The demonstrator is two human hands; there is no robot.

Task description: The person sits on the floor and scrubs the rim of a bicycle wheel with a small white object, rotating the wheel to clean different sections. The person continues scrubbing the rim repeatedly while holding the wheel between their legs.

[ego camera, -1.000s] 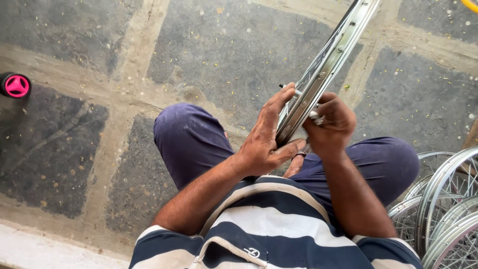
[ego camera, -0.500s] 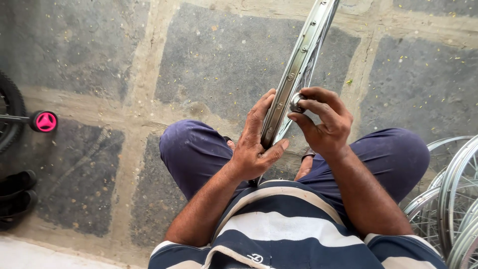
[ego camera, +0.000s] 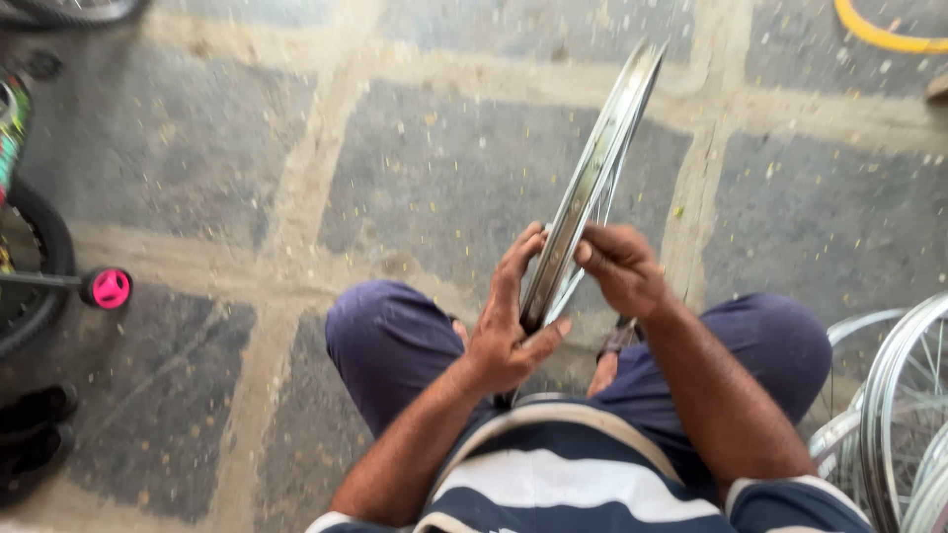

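Right hand (ego camera: 620, 268) shifted up the wheel rim (ego camera: 592, 183), pinching it; left hand (ego camera: 509, 326) clasps its lower edge, fingers half-curled.

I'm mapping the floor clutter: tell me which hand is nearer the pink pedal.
Left. The left hand sits on the rim side facing the pink pedal; the right hand is beyond the rim.

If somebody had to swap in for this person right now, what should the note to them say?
Left hand: flat against the left side of the metal wheel rim, thumb hooked under its near edge.
Right hand: fingers pinch the rim's right side near the spokes.
The rim stands on edge between the knees, over the stone floor.
More spoked rims are stacked at the right.
Done or left: cannot tell from this view; whether the right hand holds a small part is hidden.
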